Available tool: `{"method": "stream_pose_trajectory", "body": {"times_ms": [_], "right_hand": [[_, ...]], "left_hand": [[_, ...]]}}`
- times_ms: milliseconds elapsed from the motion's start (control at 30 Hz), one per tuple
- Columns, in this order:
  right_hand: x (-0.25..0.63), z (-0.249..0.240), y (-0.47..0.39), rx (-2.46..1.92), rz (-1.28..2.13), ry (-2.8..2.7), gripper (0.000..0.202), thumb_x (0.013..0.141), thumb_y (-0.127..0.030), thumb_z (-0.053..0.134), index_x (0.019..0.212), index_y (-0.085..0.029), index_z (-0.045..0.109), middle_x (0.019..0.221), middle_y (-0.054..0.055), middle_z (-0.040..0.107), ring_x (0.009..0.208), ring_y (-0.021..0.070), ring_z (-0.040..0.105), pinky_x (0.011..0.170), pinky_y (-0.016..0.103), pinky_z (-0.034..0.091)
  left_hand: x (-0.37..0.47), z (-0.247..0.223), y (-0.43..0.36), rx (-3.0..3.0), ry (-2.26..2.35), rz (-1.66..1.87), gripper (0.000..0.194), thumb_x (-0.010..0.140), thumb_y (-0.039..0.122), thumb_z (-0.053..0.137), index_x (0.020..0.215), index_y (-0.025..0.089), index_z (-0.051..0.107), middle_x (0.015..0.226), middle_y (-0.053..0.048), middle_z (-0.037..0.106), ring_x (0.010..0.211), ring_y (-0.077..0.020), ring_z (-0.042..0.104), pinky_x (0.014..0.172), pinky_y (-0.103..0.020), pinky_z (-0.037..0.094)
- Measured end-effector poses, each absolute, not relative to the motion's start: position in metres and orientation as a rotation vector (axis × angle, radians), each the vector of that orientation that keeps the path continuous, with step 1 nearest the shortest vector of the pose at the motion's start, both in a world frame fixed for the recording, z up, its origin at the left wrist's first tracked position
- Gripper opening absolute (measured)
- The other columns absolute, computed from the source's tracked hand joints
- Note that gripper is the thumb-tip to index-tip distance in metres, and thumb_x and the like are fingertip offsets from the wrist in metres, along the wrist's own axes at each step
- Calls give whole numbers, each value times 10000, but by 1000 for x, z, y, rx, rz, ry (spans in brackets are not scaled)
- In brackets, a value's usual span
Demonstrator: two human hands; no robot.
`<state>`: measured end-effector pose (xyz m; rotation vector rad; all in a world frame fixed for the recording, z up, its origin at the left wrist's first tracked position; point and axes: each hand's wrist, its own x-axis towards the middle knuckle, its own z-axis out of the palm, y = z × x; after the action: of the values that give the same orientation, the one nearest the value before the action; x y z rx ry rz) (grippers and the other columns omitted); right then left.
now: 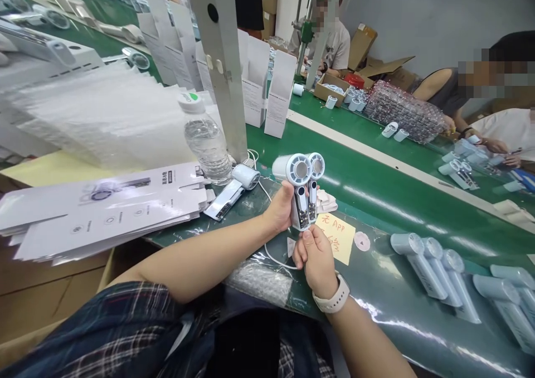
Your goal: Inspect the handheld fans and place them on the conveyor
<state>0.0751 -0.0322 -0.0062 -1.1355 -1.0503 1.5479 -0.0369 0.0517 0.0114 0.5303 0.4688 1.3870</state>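
Two light blue handheld fans (299, 169) are held upright side by side above the bench, their round heads up and dark panels with small parts showing on the handles. My left hand (281, 209) grips them from the left, thumb just under the heads. My right hand (316, 255) is closed at the bottom of the handles, thumb and finger pinched there. A white cable (273, 260) runs beside my right fingers; whether they hold it is unclear. Another blue fan (234, 191) lies on the bench to the left.
A water bottle (205, 138), flat printed boxes (125, 205) and a metal post (223, 71) stand or lie left. Several fans (434, 272) lie right, near a yellow note (337, 238). Across the green belt (376, 183), people handle blue parts.
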Motion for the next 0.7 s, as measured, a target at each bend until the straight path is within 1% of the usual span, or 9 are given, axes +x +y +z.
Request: {"method": "stream_pose_trajectory", "body": {"times_ms": [67, 133, 200, 267, 300, 367, 433, 533, 700], "right_hand": [[76, -6, -32, -1121, 1542, -1078, 562, 875, -776, 649, 785, -250, 471, 470, -130, 379, 364, 90, 386, 414, 232, 335], [78, -3, -31, -1116, 1476, -1184, 519, 915, -729, 637, 791, -240, 516, 554, -67, 532, 499, 126, 532, 535, 269, 459], [81, 1, -30, -1115, 1351, -1309, 465, 962, -673, 610, 823, -231, 587, 756, 14, 682, 735, 173, 648, 731, 323, 537], [82, 5, -29, -1105, 1242, -1389, 437, 982, -643, 593, 841, -231, 628, 964, 62, 722, 919, 209, 669, 855, 359, 548], [82, 6, -29, -1107, 1215, -1397, 433, 982, -640, 591, 845, -232, 633, 1003, 69, 717, 949, 218, 668, 871, 368, 553], [83, 6, -28, -1148, 1193, -1379, 433, 972, -645, 604, 839, -233, 629, 968, 66, 709, 923, 221, 667, 853, 370, 558], [85, 6, -27, -1209, 1188, -1343, 446, 966, -654, 611, 822, -233, 613, 804, 34, 683, 799, 203, 651, 786, 355, 542], [86, 3, -27, -1212, 1221, -1292, 465, 970, -667, 609, 806, -233, 579, 610, -27, 596, 615, 163, 577, 684, 325, 496], [83, -1, -26, -1104, 1387, -1121, 519, 905, -716, 676, 772, -240, 518, 488, -87, 495, 450, 118, 474, 529, 277, 432]], "left_hand": [[-36, 11, 50, 546, 469, 1400, 832, 401, 918, 827, 714, 169, 646, 950, -129, 776, 1032, -344, 739, 926, -436, 609], [-39, 12, 50, 560, 455, 1386, 819, 438, 926, 813, 706, 175, 628, 967, -138, 773, 1055, -354, 732, 904, -439, 619], [-43, 15, 53, 541, 451, 1379, 801, 515, 945, 767, 683, 181, 596, 974, -138, 768, 1042, -345, 732, 862, -439, 631], [-47, 20, 55, 473, 461, 1400, 791, 615, 961, 692, 659, 182, 565, 973, -123, 762, 1017, -317, 738, 832, -428, 641], [-49, 22, 56, 436, 464, 1417, 788, 660, 961, 657, 647, 179, 555, 972, -114, 758, 1013, -304, 740, 828, -418, 644], [-51, 28, 55, 392, 451, 1430, 789, 718, 955, 610, 629, 172, 554, 978, -105, 754, 1042, -293, 739, 845, -400, 646], [-51, 33, 53, 405, 419, 1418, 789, 726, 948, 611, 623, 167, 563, 991, -107, 754, 1092, -302, 731, 869, -393, 645], [-50, 38, 48, 460, 381, 1406, 785, 680, 943, 664, 619, 166, 563, 1000, -108, 756, 1139, -324, 719, 898, -397, 640], [-46, 35, 43, 532, 384, 1463, 767, 593, 914, 760, 627, 170, 578, 1001, -85, 760, 1155, -326, 716, 923, -378, 627]]}}
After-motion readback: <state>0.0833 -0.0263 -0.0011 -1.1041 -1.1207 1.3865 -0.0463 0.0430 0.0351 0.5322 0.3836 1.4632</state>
